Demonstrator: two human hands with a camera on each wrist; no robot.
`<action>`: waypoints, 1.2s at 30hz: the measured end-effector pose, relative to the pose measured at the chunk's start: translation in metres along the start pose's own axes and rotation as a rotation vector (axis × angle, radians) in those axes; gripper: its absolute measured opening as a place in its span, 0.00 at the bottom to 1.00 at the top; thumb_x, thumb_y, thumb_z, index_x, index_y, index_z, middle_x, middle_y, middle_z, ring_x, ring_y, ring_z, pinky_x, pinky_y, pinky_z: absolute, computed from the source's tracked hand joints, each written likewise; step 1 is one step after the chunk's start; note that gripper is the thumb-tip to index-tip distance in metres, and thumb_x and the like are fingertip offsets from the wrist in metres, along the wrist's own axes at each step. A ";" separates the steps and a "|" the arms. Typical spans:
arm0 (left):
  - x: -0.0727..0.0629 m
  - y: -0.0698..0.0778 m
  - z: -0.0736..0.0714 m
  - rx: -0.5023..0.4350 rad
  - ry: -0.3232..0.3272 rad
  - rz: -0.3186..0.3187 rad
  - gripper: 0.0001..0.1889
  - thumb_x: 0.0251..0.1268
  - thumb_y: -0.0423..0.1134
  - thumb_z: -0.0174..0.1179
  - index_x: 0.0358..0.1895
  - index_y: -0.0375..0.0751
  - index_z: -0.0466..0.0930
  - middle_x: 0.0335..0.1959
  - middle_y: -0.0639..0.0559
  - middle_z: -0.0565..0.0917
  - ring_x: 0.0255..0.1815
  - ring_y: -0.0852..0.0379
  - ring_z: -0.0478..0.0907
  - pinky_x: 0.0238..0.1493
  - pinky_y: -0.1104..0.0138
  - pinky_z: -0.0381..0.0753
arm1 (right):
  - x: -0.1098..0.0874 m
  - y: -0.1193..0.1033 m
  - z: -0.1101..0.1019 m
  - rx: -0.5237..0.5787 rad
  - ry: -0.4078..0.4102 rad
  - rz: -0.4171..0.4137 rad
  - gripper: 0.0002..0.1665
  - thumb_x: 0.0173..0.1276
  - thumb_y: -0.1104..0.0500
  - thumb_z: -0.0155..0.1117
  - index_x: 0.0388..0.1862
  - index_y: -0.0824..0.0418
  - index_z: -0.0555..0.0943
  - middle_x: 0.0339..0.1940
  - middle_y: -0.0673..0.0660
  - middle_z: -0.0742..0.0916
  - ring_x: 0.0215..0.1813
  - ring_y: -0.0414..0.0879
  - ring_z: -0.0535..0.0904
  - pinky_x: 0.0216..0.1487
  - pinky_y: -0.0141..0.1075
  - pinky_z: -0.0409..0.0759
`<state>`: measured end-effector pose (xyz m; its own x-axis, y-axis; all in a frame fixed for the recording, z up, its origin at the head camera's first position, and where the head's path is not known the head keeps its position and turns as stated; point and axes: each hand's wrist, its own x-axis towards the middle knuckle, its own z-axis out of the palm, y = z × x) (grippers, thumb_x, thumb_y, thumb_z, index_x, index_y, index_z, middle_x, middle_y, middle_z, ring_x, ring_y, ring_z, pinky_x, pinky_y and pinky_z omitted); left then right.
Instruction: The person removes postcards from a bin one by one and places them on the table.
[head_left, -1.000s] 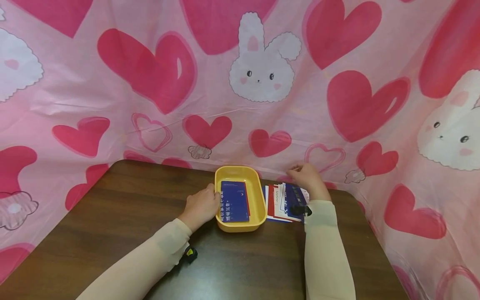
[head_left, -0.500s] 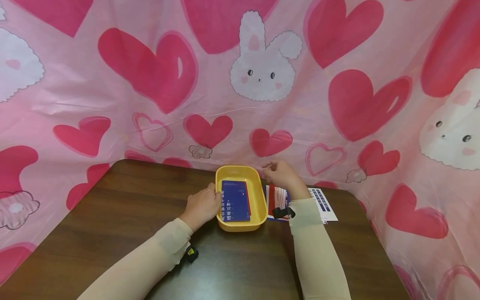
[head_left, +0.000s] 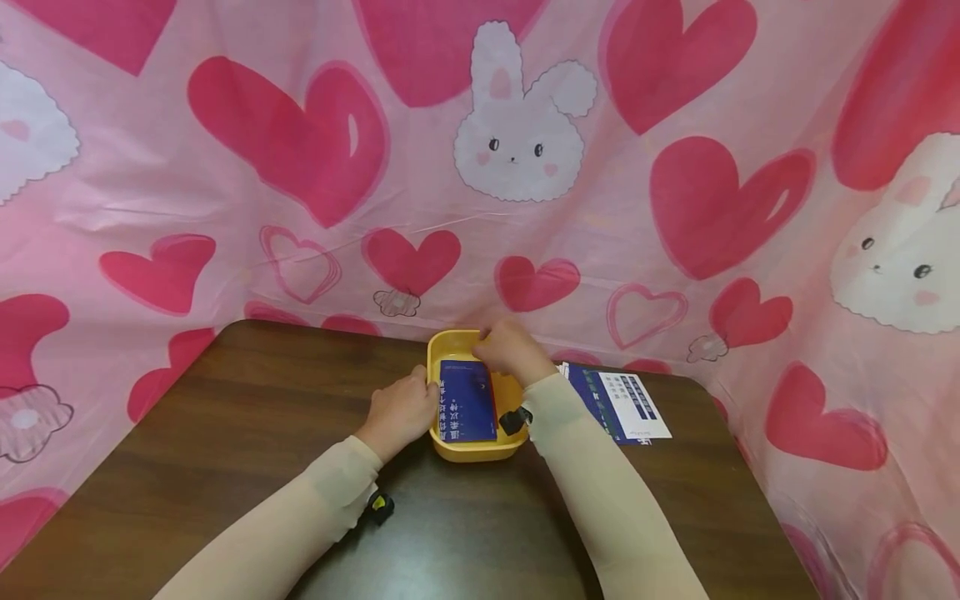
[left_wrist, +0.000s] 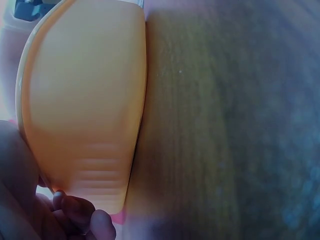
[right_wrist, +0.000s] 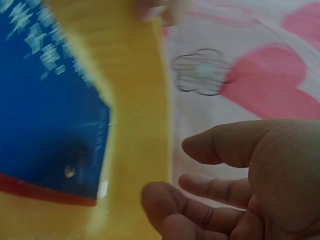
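Note:
A yellow plastic tray (head_left: 480,455) stands near the back of the table. Inside lies a blue card (head_left: 467,408) with white writing, and a red edge of another card shows beneath it. My left hand (head_left: 400,412) grips the tray's left rim; the left wrist view shows its fingers curled at the tray's outer wall (left_wrist: 85,90). My right hand (head_left: 517,350) hovers over the tray's far right side. In the right wrist view its thumb and fingers are apart, with nothing visible between them. Fanned cards, a white one (head_left: 633,408) uppermost, lie right of the tray, partly hidden by the right sleeve.
The dark wooden table (head_left: 300,400) extends to the left of the tray and in front of it. A pink cloth (head_left: 420,192) with hearts and rabbits hangs behind the table and along its sides.
My right hand has moved left from the fanned cards to over the tray. Its arm now uncovers the white and blue cards on the right. My left hand stays at the tray.

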<state>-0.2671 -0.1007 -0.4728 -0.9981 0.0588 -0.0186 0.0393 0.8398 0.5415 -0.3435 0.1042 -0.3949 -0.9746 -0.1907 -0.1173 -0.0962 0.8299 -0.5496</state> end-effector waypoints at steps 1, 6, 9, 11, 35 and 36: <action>0.000 0.000 0.000 -0.001 0.001 0.000 0.23 0.93 0.53 0.45 0.66 0.36 0.77 0.44 0.45 0.89 0.49 0.42 0.87 0.64 0.36 0.77 | 0.001 0.000 0.003 -0.010 -0.003 0.006 0.18 0.74 0.53 0.74 0.57 0.60 0.87 0.38 0.59 0.89 0.38 0.54 0.86 0.38 0.42 0.88; -0.001 0.001 -0.001 0.000 0.010 0.005 0.23 0.92 0.52 0.46 0.65 0.37 0.77 0.45 0.44 0.89 0.51 0.41 0.88 0.65 0.36 0.77 | 0.001 0.002 0.014 -0.048 -0.020 0.053 0.15 0.74 0.51 0.79 0.48 0.58 0.85 0.33 0.59 0.88 0.34 0.53 0.86 0.34 0.41 0.86; -0.001 0.001 -0.002 -0.003 0.008 0.000 0.22 0.92 0.52 0.46 0.65 0.37 0.77 0.44 0.44 0.89 0.51 0.41 0.88 0.65 0.36 0.77 | 0.002 0.001 0.018 -0.121 -0.042 0.051 0.18 0.74 0.47 0.82 0.47 0.59 0.86 0.32 0.58 0.89 0.33 0.53 0.86 0.33 0.41 0.86; -0.001 0.001 -0.002 -0.003 0.008 -0.005 0.22 0.92 0.52 0.46 0.65 0.37 0.77 0.44 0.45 0.89 0.50 0.41 0.88 0.65 0.36 0.77 | 0.003 0.000 0.022 -0.179 -0.060 0.029 0.22 0.72 0.45 0.83 0.48 0.60 0.87 0.33 0.57 0.90 0.34 0.52 0.87 0.35 0.42 0.88; -0.002 0.002 0.000 0.010 0.025 0.004 0.22 0.92 0.52 0.47 0.64 0.36 0.78 0.48 0.41 0.92 0.53 0.38 0.90 0.65 0.35 0.78 | 0.007 0.016 0.013 -0.041 -0.070 -0.047 0.40 0.65 0.57 0.88 0.74 0.62 0.83 0.64 0.62 0.91 0.60 0.59 0.90 0.69 0.56 0.89; -0.001 0.002 -0.001 0.009 0.025 0.003 0.22 0.92 0.52 0.47 0.64 0.36 0.78 0.47 0.42 0.91 0.52 0.39 0.90 0.65 0.35 0.78 | 0.007 0.018 0.009 -0.019 -0.074 -0.044 0.40 0.67 0.56 0.87 0.76 0.61 0.82 0.64 0.62 0.91 0.61 0.59 0.90 0.69 0.56 0.89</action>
<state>-0.2656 -0.0990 -0.4710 -0.9988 0.0483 0.0043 0.0432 0.8447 0.5336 -0.3502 0.1125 -0.4131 -0.9519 -0.2647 -0.1545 -0.1431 0.8297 -0.5395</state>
